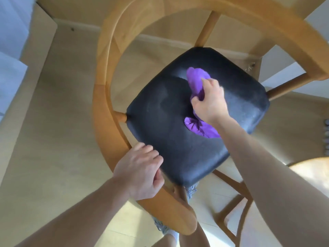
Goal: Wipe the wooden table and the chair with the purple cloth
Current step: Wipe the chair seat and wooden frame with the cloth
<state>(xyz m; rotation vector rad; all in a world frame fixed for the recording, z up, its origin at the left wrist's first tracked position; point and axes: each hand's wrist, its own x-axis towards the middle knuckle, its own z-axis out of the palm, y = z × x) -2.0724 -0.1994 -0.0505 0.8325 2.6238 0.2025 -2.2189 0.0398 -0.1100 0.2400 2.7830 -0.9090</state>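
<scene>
Gripping the curved wooden armrest (114,122) of the chair (277,31) at its near left end, the left hand (140,173) has its fingers curled over the rail's top edge beside the near left corner of the black padded seat (170,139), thumb tucked under; the forearm comes in from the lower left, and the hand looks to be steadying the frame. If that hold slackens, the chair could twist or slide on the pale floor (53,122) under the wiping push, since the pressure falls toward the seat's right side. Moving right, the purple cloth (195,81) lies bunched on the seat, right of centre toward the far edge, one lobe poking out ahead of the knuckles and another trailing back under the wrist. The right hand (208,102) holds it, fingers curled down into the folds and pressing it onto the cushion, the arm reaching in straight from the lower right. Bunched like this, the cloth touches only a narrow strip, so patches of the dusty-looking right edge may be missed, and the trailing lobe could slip out from under the palm. At the right edge a rounded wooden surface (313,173), probably the table, is only partly seen
</scene>
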